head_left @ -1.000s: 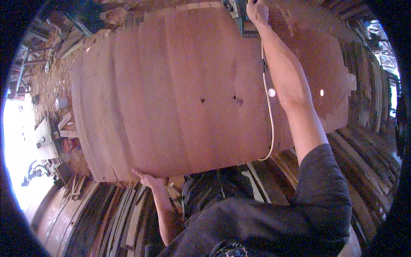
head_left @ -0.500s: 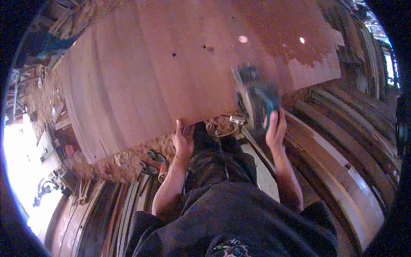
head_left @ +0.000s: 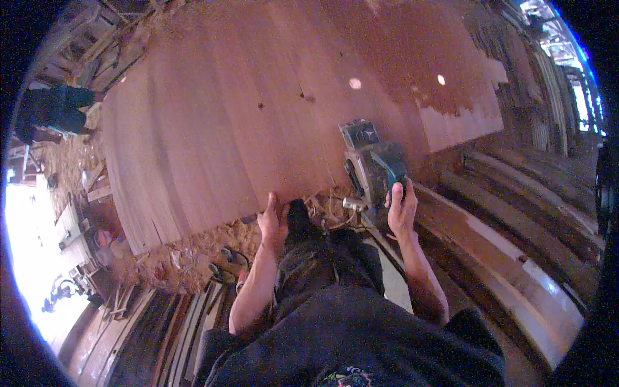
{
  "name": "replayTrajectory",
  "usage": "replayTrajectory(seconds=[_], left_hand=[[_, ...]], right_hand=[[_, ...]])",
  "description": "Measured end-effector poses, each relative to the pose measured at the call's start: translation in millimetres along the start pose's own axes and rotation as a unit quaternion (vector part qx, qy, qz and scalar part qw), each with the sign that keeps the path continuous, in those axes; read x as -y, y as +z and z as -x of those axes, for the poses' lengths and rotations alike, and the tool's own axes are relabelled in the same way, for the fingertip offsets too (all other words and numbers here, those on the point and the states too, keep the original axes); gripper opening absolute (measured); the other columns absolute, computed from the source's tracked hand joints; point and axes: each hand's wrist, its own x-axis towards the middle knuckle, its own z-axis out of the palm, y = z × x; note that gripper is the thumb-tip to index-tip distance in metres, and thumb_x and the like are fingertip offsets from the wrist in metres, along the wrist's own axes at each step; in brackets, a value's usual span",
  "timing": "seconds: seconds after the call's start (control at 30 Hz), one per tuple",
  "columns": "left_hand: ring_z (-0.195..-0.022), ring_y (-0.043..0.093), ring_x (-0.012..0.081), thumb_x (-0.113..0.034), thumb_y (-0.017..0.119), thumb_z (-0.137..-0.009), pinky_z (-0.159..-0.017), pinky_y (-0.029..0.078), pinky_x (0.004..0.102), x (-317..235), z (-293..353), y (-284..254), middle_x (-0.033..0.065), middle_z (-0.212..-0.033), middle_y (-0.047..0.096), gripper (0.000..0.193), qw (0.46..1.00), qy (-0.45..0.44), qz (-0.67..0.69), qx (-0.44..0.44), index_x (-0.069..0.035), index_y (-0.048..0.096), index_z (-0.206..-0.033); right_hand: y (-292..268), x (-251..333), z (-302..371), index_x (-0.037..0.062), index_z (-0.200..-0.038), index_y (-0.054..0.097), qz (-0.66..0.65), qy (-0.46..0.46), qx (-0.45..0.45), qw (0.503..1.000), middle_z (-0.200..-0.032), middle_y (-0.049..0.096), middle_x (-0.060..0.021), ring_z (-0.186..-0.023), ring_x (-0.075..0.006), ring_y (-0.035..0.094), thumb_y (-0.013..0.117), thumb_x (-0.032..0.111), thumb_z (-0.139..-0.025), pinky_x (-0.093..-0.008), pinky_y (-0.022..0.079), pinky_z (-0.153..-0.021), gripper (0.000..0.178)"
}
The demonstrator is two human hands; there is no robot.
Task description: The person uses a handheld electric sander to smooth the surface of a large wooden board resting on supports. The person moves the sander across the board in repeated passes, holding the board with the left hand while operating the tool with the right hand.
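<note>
Power tool [head_left: 375, 164] clamped in my right hand [head_left: 401, 209] over brown panel [head_left: 213, 129]; left hand [head_left: 272, 222] at edge, hold unclear; floor [head_left: 190, 258] littered; red bucket [head_left: 103, 238], contents indistinct.

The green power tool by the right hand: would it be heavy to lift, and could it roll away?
The power tool is probably heavy for its size, since its chunky body looks partly metal. It likely wouldn't roll, because its shape is boxy. The handle at the right hand looks solid, so it probably wouldn't flop.

- v. bright white light [head_left: 29, 258], far L
- smaller bright gap [head_left: 582, 106], top R
- floor [head_left: 193, 253] w/ tan bits [head_left: 64, 158], L side
- long boards [head_left: 509, 248] in rows, btm L & R
</note>
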Motion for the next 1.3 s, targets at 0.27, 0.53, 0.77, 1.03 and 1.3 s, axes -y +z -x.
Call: replayTrajectory(seconds=[0.27, 0.53, 0.77, 1.03, 1.3], left_hand=[[-0.113, 0.069, 0.0302, -0.019, 0.076, -0.101, -0.095, 0.063, 0.0485, 14, -8, -9, 0.0121, -0.123, 0.068, 0.04, 0.995, 0.015, 0.095, 0.031, 0.001, 0.057, -0.13], [-0.109, 0.069, 0.0291, -0.014, 0.077, -0.099, -0.095, 0.065, 0.0512, -7, 9, -7, 0.0105, -0.118, 0.067, 0.035, 0.995, -0.049, 0.089, 0.016, -0.003, 0.055, -0.123], [-0.11, 0.067, 0.0282, -0.01, 0.081, -0.095, -0.096, 0.065, 0.0578, -20, 21, -3, 0.0144, -0.123, 0.063, 0.065, 0.993, -0.061, 0.099, -0.032, 0.001, 0.034, -0.14], [-0.101, 0.07, 0.0278, -0.011, 0.076, -0.099, -0.093, 0.065, 0.0547, -1, 11, -16, 0.0126, -0.119, 0.067, 0.037, 0.995, -0.047, 0.092, -0.005, 0.0, 0.057, -0.129], [-0.106, 0.07, 0.0266, -0.014, 0.075, -0.101, -0.092, 0.065, 0.052, -12, 23, -10, 0.0089, -0.116, 0.07, 0.024, 0.995, -0.028, 0.094, 0.006, -0.003, 0.064, -0.119]], right_hand=[[66, 35, -132, 0.0003, -0.126, 0.063, 0.041, -0.047, -0.019, 0.998, -0.081, 0.071, -0.0165, -0.072, -0.0341, 0.07, 0.051, 0.043, -0.111, -0.0453, 0.054, -0.066, 0.047], [135, 84, -291, -0.0007, -0.129, 0.066, 0.085, -0.099, -0.035, 0.991, -0.113, 0.074, -0.0303, -0.105, -0.05, 0.071, 0.047, 0.054, -0.11, -0.0529, 0.057, -0.087, 0.061], [205, 142, -408, -0.0026, -0.13, 0.066, 0.134, -0.181, -0.07, 0.972, -0.116, 0.072, -0.0337, -0.11, -0.0515, 0.069, 0.044, 0.064, -0.107, -0.0571, 0.055, -0.096, 0.074], [274, 175, -559, -0.0062, -0.135, 0.063, 0.158, -0.187, -0.083, 0.966, -0.131, 0.064, -0.0384, -0.124, -0.0567, 0.06, 0.037, 0.074, -0.103, -0.0595, 0.048, -0.108, 0.091], [251, 147, -488, -0.0051, -0.133, 0.06, 0.089, -0.148, -0.02, 0.985, -0.127, 0.065, -0.0305, -0.114, -0.0458, 0.064, 0.041, 0.062, -0.108, -0.0517, 0.052, -0.095, 0.074]])
